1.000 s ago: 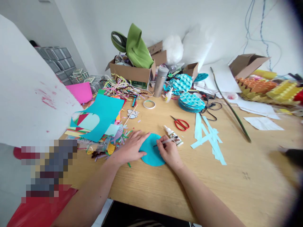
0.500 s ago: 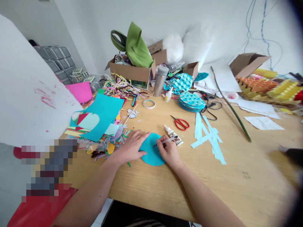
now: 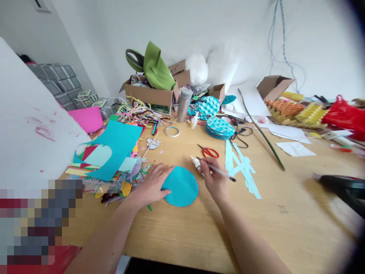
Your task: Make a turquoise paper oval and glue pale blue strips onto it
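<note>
At the left edge of a wooden table (image 3: 182, 236), we see a white board (image 3: 34, 148) smeared with red, a pink sheet (image 3: 87, 118) just beside it. Next comes a blue sheet (image 3: 124, 140) with a round gap cut from it, lying over other coloured paper and scraps. Behind it, toward the back edge, fuzzy craft stems (image 3: 137, 108) spread out before a cardboard box (image 3: 148, 93) topped with green cloth (image 3: 155, 68).

The person's left hand (image 3: 154, 184) lies open and palm down, fingers and thumb touching the left side of a blue paper disc (image 3: 184, 192). We find that disc flat on the table, in from the middle of the front edge, small dark marks near its centre.

A white bottle (image 3: 195, 163) lies partly hidden behind the right hand (image 3: 214, 184), which grips a slanted pen (image 3: 220, 172) just beside the disc, apart from it. Red-handled scissors (image 3: 210, 152) rest beyond. Farther right we see a stack of blue discs (image 3: 220, 128), overlapping pale blue strips (image 3: 247, 173), a long green stick (image 3: 261, 131) and, at the right edge, a black tool (image 3: 342, 186), partly blurred.
</note>
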{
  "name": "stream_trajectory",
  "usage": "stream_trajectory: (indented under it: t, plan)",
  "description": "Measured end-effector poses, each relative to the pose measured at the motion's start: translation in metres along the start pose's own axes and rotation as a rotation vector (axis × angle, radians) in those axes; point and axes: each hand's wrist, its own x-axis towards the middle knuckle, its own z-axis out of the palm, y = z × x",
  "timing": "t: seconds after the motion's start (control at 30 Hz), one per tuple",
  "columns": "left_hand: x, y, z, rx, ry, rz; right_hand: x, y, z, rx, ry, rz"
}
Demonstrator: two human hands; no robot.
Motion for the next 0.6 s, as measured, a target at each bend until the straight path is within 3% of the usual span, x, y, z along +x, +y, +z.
stream_trajectory:
  t: [0.07,0.13,0.2,0.27,0.43,0.6]
  plan:
    - [0.000,0.000,0.001,-0.007,0.006,-0.009,0.024,0.005,-0.013,-0.108,-0.066,-0.077]
    - [0.000,-0.001,0.001,-0.006,0.007,-0.014,0.050,0.014,-0.020,-0.268,-0.237,-0.160]
    - [-0.001,-0.001,0.002,0.002,0.005,-0.025,0.074,0.027,-0.017,-0.433,-0.433,-0.192]
    - [-0.001,-0.001,0.002,0.007,0.004,-0.034,0.093,0.041,-0.007,-0.504,-0.512,-0.194]
    - [0.000,0.001,0.000,-0.005,-0.010,-0.060,0.113,0.056,0.024,-0.586,-0.523,-0.165]
    - [0.000,0.005,-0.003,-0.029,-0.032,-0.094,0.080,0.045,0.016,-0.667,-0.442,-0.067]
